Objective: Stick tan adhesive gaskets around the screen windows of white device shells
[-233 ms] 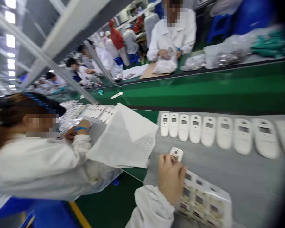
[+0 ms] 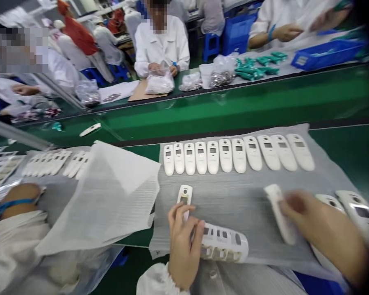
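My left hand rests over the lower end of a white handheld device lying on the grey sheet. Its fingers are apart, with fingertips across the device and the thumb clear of it. Close to that thumb is a clear, curved sheet of small window-like pieces. At the right, my right hand, smeared by motion, grips a slim white housing at its side. Beyond both hands stands a row of several white devices with grey screens.
More white devices lie beside my right forearm. Crumpled white foam sheeting covers the table at left, beside a co-worker's arm. Behind runs a green belt with one white part. Co-workers sit across it.
The view has swung right and down. My right hand, out of sight before, now appears with a white housing. My left hand stays by the same device, its fingers more spread.
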